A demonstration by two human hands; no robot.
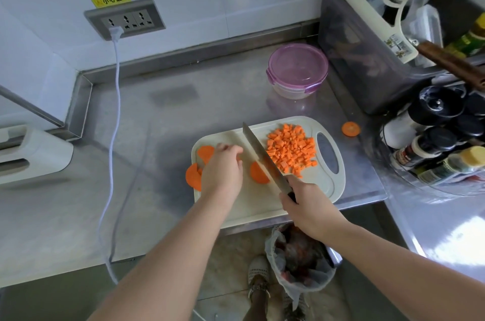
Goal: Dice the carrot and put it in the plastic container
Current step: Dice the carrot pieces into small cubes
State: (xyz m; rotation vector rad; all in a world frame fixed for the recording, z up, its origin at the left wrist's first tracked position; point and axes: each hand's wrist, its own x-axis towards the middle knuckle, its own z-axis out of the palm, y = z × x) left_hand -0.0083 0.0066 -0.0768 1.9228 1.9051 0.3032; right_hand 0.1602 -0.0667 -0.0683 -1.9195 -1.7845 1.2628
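A white cutting board [262, 202] lies at the counter's front edge. On its right part sits a pile of diced carrot [290, 150]. Flat carrot slices [206, 153] lie at the board's left end, and one more carrot slice [258, 173] lies beside the knife blade. My right hand [307, 206] grips the handle of a knife [261, 154] whose blade slants across the board. My left hand [223, 165] hovers over the left slices with curled fingers; I cannot see whether it holds one. The plastic container [298, 70] with a purple lid stands closed behind the board.
A stray carrot round [350, 129] lies on the steel counter right of the board. A grey bin [367, 39] and a rack of bottles [435, 136] crowd the right side. A white cable [115, 115] hangs from the wall socket. A lined waste bin [301, 260] stands below the counter.
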